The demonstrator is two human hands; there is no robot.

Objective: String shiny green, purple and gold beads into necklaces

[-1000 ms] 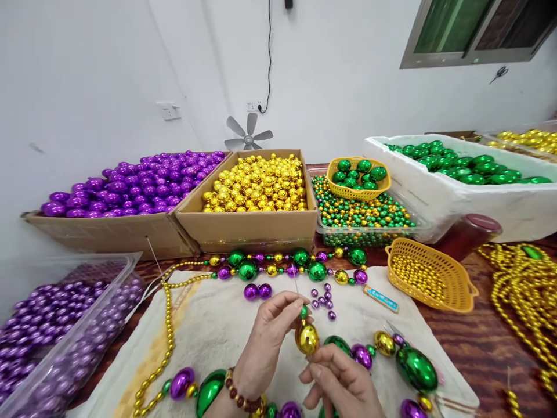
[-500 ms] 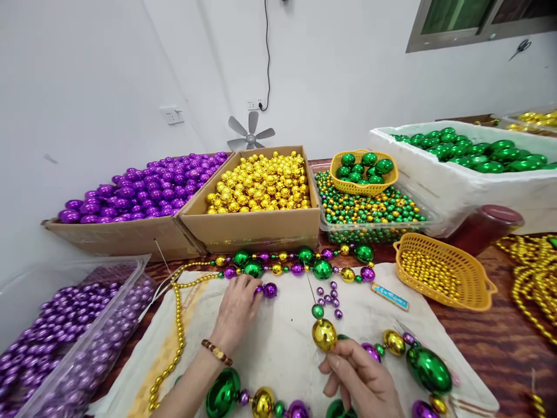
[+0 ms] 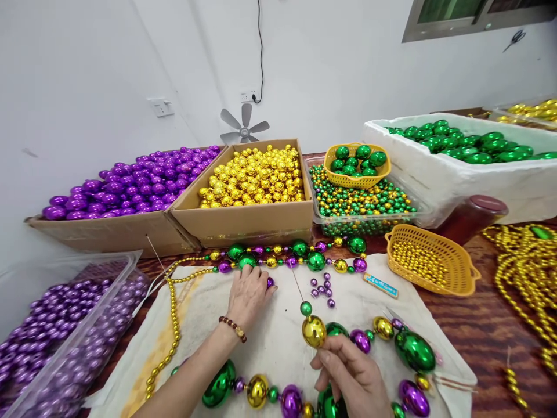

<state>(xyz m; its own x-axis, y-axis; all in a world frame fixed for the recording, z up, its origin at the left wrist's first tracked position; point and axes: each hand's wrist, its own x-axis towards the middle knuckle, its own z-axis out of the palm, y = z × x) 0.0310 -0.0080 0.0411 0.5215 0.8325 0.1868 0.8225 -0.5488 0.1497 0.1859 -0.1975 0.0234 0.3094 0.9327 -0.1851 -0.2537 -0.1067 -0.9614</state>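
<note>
My left hand [image 3: 249,295] rests on the pale cloth [image 3: 270,354], fingers curled down over a shiny purple bead [image 3: 270,283] that peeks out by the fingertips; the rest of the grip is hidden. With thumb and fingers, my right hand [image 3: 350,371] pinches the lower edge of a large gold bead [image 3: 314,331]. Above it, a small green bead [image 3: 306,308] sits on a thin upright needle [image 3: 297,281]. Around my right hand curves a strand of green, gold and purple beads, including a big green bead [image 3: 415,351]. Several small purple beads [image 3: 327,284] lie loose between my hands.
Cartons of purple beads [image 3: 126,183] and gold beads [image 3: 256,174] stand behind. A yellow basket [image 3: 461,276] with small gold beads is at right, near a blue-labelled packet [image 3: 380,285]. A clear tub [image 3: 108,302] of purple beads stands left. A finished-looking bead strand [image 3: 315,261] lies across the cloth's far edge.
My left hand has moved right, over the purple bead that lay beside its fingers. My right hand still pinches the gold bead. The whole view has shifted slightly.
</note>
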